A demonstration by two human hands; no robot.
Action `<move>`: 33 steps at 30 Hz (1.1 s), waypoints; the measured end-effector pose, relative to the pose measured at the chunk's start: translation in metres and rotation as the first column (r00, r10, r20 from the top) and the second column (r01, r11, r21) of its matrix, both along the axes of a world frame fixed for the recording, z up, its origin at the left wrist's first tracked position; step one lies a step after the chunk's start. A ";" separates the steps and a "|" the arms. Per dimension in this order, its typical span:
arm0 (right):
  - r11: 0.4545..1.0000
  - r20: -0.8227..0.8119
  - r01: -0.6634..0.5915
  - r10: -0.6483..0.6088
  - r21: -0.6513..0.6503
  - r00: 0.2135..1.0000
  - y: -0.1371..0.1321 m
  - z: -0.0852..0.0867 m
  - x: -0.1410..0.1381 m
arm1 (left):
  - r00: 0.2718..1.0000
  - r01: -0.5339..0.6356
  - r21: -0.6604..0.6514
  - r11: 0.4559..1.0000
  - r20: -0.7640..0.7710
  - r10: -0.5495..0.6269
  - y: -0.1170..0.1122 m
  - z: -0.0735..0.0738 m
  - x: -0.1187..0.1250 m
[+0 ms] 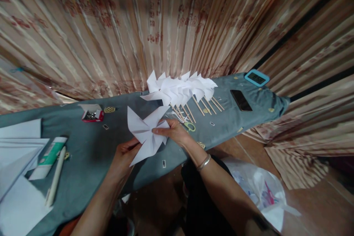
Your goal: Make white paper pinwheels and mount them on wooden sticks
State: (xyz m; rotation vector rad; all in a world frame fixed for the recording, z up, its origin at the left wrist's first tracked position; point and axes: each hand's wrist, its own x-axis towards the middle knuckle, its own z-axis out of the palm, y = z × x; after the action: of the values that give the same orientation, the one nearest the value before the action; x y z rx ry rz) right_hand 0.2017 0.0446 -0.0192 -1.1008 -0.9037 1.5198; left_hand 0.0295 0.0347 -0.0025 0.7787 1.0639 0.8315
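Observation:
A white paper pinwheel [146, 131] is held over the front edge of a table covered in grey-blue cloth [91, 143]. My left hand [124, 155] grips its lower left blade from below, fingers curled under the paper. My right hand [173, 131] pinches the middle of the pinwheel, thumb and fingers pressed on the folded tips. A silver bangle [204, 162] sits on my right wrist. Behind, a row of several finished white pinwheels on wooden sticks [181, 88] lies on the cloth.
White paper sheets [16, 162], a green-and-white glue tube [49, 156] and a white stick [56, 177] lie at left. A small red box of pins [92, 115], green-handled scissors [189, 126], a dark phone [241, 100] and a blue calculator [256, 77] are on the table. A plastic bag [262, 188] is on the floor.

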 end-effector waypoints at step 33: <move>0.994 0.063 -0.111 0.111 -0.004 0.992 -0.009 0.004 0.006 | 0.997 -0.034 -0.123 0.992 0.062 0.042 -0.007 -0.011 0.008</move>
State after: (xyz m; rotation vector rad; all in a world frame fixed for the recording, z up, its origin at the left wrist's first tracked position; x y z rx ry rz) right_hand 0.2081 0.0354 -0.0149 -1.1200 -1.0232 1.5832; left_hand 0.0379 0.0281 -0.0132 0.6270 1.0638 0.8110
